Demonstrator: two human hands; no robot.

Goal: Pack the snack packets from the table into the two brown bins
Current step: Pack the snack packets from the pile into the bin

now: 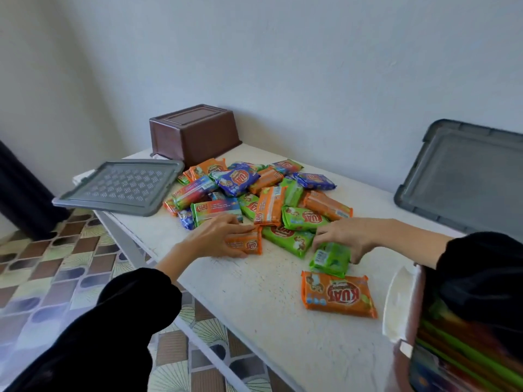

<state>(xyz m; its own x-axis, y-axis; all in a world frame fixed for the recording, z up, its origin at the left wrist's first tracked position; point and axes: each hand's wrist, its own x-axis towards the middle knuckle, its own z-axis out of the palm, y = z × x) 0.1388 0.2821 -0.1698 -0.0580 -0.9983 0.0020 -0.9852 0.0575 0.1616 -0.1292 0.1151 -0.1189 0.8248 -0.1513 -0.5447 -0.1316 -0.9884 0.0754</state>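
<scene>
Left hand (218, 240): fingers curled round orange packet (247, 244) at near edge of snack pile (254, 190). Right hand (343, 239): fingers pinch green packet (329, 258) beside it. Nearest pieces, easiest reach. Part-filled brown bin (404, 360) near right, likely destination; second brown bin (195, 134) upturned far left on desk (254, 321).

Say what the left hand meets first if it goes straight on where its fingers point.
The left hand grips an orange packet, fingers pointing right. Straight on, it would likely meet the green packet lying flat just beyond it; depth is unclear from one view.
</scene>
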